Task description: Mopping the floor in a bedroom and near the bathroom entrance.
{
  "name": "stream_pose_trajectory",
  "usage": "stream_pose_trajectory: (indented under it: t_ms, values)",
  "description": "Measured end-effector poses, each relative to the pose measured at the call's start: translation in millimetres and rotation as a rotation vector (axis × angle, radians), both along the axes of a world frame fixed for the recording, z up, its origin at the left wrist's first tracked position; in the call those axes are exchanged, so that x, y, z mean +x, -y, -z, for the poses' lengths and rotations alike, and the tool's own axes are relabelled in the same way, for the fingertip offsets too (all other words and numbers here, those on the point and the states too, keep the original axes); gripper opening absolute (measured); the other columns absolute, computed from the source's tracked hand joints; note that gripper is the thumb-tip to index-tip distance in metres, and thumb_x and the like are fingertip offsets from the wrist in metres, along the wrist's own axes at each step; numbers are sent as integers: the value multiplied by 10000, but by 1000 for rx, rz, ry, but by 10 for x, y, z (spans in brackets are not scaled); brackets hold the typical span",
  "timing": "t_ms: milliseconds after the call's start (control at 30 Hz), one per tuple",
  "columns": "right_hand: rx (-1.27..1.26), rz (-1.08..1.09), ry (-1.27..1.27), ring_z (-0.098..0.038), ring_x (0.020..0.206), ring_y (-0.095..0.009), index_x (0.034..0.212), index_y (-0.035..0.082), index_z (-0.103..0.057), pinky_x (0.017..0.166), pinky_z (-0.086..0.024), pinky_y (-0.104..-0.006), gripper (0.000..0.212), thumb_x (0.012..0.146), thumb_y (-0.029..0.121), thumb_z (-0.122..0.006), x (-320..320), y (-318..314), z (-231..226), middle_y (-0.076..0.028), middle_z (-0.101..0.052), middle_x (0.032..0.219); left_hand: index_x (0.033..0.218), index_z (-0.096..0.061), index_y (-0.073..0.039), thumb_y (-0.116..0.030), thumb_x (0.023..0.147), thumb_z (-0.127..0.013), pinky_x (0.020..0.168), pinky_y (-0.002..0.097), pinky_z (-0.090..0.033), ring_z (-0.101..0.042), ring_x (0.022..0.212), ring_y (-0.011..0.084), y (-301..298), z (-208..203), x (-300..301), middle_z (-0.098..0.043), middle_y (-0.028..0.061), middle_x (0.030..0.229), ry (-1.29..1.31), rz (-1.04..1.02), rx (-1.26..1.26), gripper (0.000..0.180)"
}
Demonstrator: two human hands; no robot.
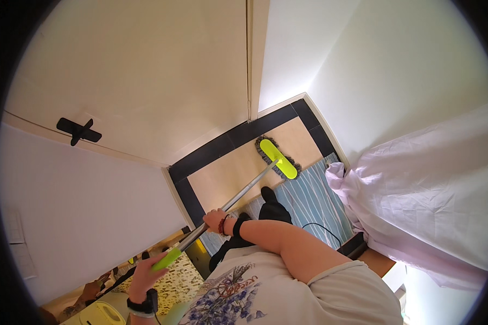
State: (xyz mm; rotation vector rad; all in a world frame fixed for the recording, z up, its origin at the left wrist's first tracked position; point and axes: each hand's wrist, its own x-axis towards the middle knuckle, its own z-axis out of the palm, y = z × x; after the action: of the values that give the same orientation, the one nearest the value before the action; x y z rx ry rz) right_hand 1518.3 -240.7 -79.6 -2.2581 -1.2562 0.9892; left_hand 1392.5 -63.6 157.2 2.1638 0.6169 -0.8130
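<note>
A flat mop (pixel 278 157) with a bright yellow-green head and a grey shaggy fringe rests on the tan floor near the far wall. One end of its head lies close to the edge of a blue mat (pixel 309 197). From the head, a silver pole slants back toward me to a green grip at its end. My left hand (pixel 145 275), with a black band on the wrist, is closed around that green grip. Further up the pole, my right hand (pixel 215 219) wraps round the bare metal. My dark shoe (pixel 268 194) stands just behind the mop head.
A beige door (pixel 146 65) with a black handle (pixel 79 131) is at the left. Dark tiles (pixel 238 135) border the floor along the walls. Pale pink cloth (pixel 417 189) hangs at right. A black cable (pixel 325 227) crosses the mat. Something yellow (pixel 100 314) stands lower left.
</note>
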Motion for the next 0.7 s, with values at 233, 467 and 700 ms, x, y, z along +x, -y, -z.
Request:
stream_pose_trajectory:
  t_ms: [233, 467, 700]
  values:
    - [79, 151, 38, -527, 901, -243, 852, 96, -537, 753, -394, -400, 250, 675, 242, -634, 273, 389, 231, -74, -566, 872, 1097, -533, -106, -78, 652, -651, 628, 252, -423, -519, 628, 103, 296, 122, 441, -596, 62, 735, 72, 68, 24, 461]
    - [106, 364, 89, -518, 872, -249, 785, 102, -519, 740, -380, -395, 183, 654, 180, -621, 729, 1116, 387, -70, -549, 813, 1086, -525, -85, -89, 663, -625, 668, 268, -436, -582, 684, 196, 982, 232, 1077, -606, 142, 847, 99, 181, -6, 435]
    - [61, 499, 130, -501, 910, -285, 826, 77, -512, 783, -379, -410, 215, 657, 160, -617, 1129, 1977, 736, -98, -542, 872, 1076, -529, -94, -151, 659, -614, 717, 304, -433, -570, 800, 284, 1695, 791, 1373, -583, 166, 899, 283, 235, -105, 430]
